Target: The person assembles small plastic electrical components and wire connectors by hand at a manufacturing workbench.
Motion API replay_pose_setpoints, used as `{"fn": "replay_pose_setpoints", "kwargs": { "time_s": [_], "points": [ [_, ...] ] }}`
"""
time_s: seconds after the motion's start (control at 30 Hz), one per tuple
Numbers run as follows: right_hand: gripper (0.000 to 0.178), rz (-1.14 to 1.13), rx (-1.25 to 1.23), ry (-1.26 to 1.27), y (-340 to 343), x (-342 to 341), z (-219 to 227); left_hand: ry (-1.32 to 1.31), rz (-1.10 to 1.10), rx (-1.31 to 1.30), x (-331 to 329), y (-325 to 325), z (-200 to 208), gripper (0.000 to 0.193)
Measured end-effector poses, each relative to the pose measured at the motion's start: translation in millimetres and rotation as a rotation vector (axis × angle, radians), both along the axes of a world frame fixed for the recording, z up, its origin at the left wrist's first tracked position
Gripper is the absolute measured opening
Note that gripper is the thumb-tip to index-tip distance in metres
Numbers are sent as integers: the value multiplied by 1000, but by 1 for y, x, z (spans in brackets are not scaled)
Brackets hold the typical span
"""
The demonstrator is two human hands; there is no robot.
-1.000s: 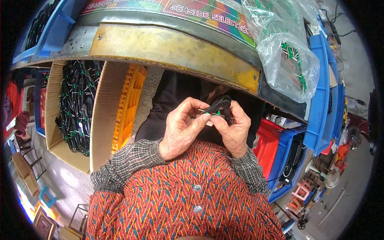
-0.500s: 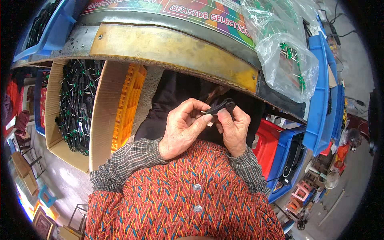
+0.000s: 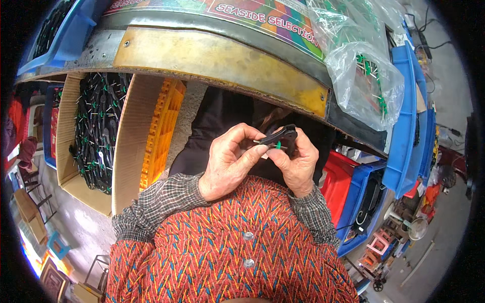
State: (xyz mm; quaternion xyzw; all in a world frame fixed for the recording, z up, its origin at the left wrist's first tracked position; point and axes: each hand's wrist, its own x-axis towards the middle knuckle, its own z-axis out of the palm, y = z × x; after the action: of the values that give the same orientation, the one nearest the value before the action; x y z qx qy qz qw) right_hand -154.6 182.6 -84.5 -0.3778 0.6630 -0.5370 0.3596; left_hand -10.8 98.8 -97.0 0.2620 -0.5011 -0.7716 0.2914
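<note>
Before my lap, both hands share one small black plastic part, curved and arm-like. A green piece with a thin metal pin shows on its lower side. My left hand pinches the narrow end between thumb and fingers. Around the broader end, my right hand closes with its fingers behind and the thumb near the green piece. To the left, an open cardboard box is filled with similar black parts bearing green pieces and pins. What the part belongs to cannot be made out.
A workbench edge with a brass-coloured plate runs just beyond my hands. On its right lies a clear plastic bag with green pinned pieces. An orange crate stands beside the box; red and blue bins are at right.
The black part has turned in my right hand, so its green piece and pin now show. My right thumb has moved down and left off its broad end.
</note>
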Motion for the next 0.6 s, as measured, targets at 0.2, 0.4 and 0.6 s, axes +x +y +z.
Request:
{"fn": "replay_pose_setpoints", "kwargs": {
  "time_s": [0.2, 0.4, 0.6],
  "points": [
    [24, 14, 51, -47, 4, -3, -1, 15, -11, -13, 1, 1, -2, 16],
    [22, 12, -53, 59, -1, -1, 3, 3, -21, -23, 3, 0, -1, 16],
    [24, 25, 57, -86, 2, -3, 3, 41, -13, 23, 2, 1, -4, 17]
  ]
}}
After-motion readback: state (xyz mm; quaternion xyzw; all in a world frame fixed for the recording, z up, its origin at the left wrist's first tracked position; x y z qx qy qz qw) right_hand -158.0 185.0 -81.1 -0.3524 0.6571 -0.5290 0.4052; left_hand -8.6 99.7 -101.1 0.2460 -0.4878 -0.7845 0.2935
